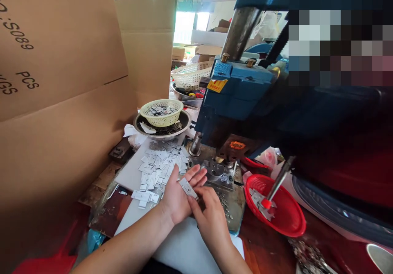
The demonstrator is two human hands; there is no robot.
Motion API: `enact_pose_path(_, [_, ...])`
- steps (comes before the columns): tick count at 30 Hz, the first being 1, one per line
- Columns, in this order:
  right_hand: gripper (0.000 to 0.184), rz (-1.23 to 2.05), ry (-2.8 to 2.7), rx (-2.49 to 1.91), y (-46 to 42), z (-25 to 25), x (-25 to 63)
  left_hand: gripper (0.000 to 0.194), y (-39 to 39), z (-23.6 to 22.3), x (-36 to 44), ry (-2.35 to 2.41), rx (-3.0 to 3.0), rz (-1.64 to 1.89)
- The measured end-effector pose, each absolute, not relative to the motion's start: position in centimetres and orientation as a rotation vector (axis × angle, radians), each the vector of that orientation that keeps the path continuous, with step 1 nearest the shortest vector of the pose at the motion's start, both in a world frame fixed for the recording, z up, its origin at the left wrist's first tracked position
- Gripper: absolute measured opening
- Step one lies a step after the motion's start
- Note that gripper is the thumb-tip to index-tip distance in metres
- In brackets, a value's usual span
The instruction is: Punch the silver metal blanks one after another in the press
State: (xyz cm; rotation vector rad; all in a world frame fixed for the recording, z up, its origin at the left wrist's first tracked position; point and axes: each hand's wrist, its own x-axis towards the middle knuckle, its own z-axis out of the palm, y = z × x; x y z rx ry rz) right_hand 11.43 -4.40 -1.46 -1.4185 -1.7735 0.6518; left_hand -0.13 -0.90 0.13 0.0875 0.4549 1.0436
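Note:
My left hand (pixel 179 194) lies palm up with its fingers stretched out, and a small flat metal plate (pixel 188 188) rests across it. My right hand (pixel 210 212) pinches the near end of that plate with thumb and fingers. Just left of my hands, a heap of several similar metal plates (pixel 159 165) is spread on a white sheet (pixel 130 173). The die bed (pixel 219 173) of a blue press (pixel 236 89) sits directly beyond my fingertips.
Large cardboard boxes (pixel 58 81) wall off the left. A cream basket (pixel 161 112) of metal bits sits in a steel bowl (pixel 181 124). A red bowl (pixel 282 214) at right holds plates and a red-tipped tool (pixel 276 186). A white basket (pixel 192 74) stands farther back.

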Motion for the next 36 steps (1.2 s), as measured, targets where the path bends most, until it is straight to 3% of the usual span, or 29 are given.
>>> enact_pose_path(7, [0.027,0.705,-1.482,-1.572,-2.3,-2.6,14.4,0.025,0.1,-1.3,1.2,0.952,0.921,1.147])
enact_pose_path(14, [0.03,0.232,-1.531,-1.556,2.4,-2.9,17.2,0.013,5.0,-1.5,3.0,1.254,1.704,1.11])
enact_pose_path(30, [0.024,0.307,-1.461,-1.521,6.3,-5.1,18.1,0.032,9.2,-2.1,4.2,1.281,1.863,0.855])
enact_pose_path(36, [0.026,0.35,-1.451,-1.484,2.6,-4.5,18.7,0.02,5.6,0.5,-0.5,1.324,1.999,0.828])
